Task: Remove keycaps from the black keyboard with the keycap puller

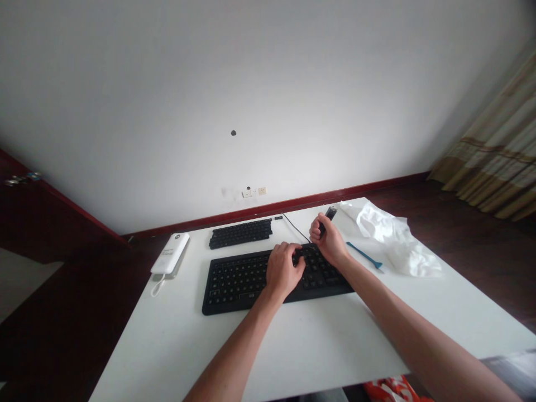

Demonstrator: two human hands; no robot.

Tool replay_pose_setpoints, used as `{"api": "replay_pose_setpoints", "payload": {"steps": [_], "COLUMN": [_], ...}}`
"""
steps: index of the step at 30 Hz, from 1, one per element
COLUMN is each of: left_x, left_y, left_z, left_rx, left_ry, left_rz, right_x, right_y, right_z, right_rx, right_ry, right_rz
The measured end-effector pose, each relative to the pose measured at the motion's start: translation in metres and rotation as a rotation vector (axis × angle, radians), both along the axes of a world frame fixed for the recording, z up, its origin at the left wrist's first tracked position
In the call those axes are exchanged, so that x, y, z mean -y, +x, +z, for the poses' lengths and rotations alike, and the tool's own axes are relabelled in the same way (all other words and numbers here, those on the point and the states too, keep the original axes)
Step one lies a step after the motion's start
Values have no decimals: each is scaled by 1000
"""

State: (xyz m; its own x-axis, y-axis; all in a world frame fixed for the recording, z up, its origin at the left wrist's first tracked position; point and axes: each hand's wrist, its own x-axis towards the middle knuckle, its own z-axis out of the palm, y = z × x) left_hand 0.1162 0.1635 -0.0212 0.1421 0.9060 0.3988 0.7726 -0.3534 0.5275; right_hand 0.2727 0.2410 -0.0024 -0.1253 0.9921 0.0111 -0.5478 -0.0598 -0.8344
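A black wired keyboard point(238, 279) lies across the table in front of me. Its rows look like bare key posts instead of flat caps. My left hand point(283, 267) rests on its middle, with thumb and forefinger curved apart over the keys. Wrapped round a short, dark, stick-like tool point(330, 213) is my right hand point(327, 237), raised just above the keyboard's far right part. The tool's lower end is hidden by the fingers, so its kind cannot be made out. Behind the keyboard sits a black block of keys point(240, 233).
At the left of the white table point(167, 346) lies a white power bank point(172, 254) with a short cable. To the right are a blue pry tool point(363, 255) and a crumpled white plastic bag point(389, 237). A small black piece point(278, 218) lies near the far edge.
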Motion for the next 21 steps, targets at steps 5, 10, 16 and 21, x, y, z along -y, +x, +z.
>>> {"api": "replay_pose_setpoints", "payload": {"steps": [5,10,16,21], "left_x": [3,0,-6,-5], "left_y": [4,6,4,4], "left_z": [3,3,0,-1], "left_rx": [-65,-77,-45,-52], "left_ry": [24,1,-38,-36], "left_rz": [-82,-152,-161,-152], "right_x": [1,2,9,13], "right_y": [-4,-7,-14,-19], "right_z": [-6,-7,-7,-6], "right_rx": [-18,-48,-3,37], "right_ry": [-64,-132,-114,-95], "right_rz": [-52,-94,-119,-117]}}
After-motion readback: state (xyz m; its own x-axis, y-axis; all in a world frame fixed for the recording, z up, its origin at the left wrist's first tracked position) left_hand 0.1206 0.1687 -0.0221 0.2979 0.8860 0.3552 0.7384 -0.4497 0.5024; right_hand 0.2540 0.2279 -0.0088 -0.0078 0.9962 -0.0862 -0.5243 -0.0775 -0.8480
